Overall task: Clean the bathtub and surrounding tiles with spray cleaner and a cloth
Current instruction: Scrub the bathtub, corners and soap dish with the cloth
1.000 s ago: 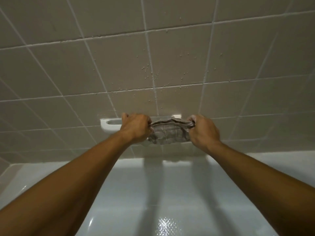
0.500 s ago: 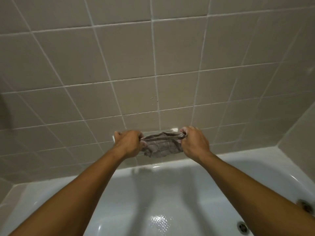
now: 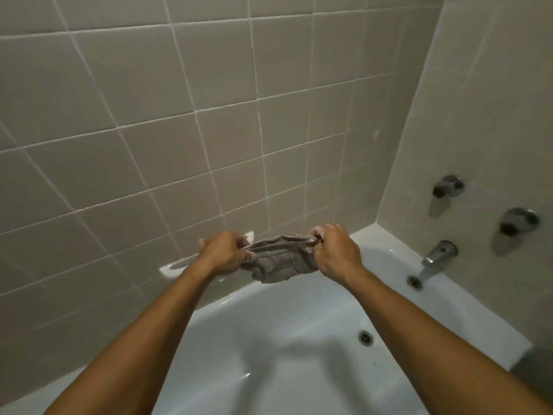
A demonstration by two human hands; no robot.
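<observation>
Gripping the grey checked cloth (image 3: 281, 259) at both ends, left hand (image 3: 223, 253) and right hand (image 3: 335, 251) each curled tight on a bunched edge, stretched between them above the far rim of the white bathtub (image 3: 269, 339), just in front of the white wall holder (image 3: 176, 266). Could slip from one fist under too hard a pull and drop into the tub. Could also knock knuckles on the tiled wall (image 3: 149, 145) close behind.

2 hands: left (image 3: 223, 253), right (image 3: 335, 250); 1 cloth (image 3: 279, 260); 1 tub (image 3: 269, 339); 2 taps (image 3: 448, 186) (image 3: 519, 220); 1 spout (image 3: 437, 255); 2 drains (image 3: 365, 337) (image 3: 414, 281).
</observation>
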